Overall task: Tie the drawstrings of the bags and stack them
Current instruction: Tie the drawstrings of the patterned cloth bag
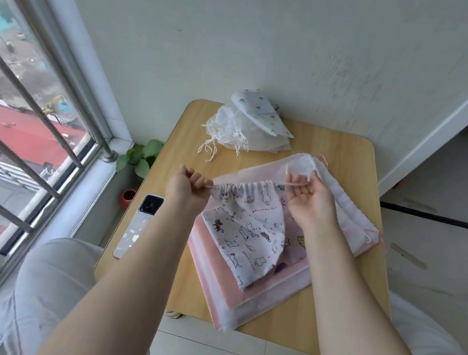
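A white cloth bag with a cat print hangs above the small wooden table, its mouth gathered along a pale drawstring. My left hand grips the left end of that drawstring. My right hand pinches the right end, and the string is stretched between the two hands. Under the bag lies a pile of flat pink and translucent bags. At the table's far edge rests a heap of white bags with knotted strings, a green-patterned one on top.
A phone lies at the table's left edge. A white and pink bag drapes over the pile on the right. A small potted plant stands on the floor by the barred window. My knees flank the table.
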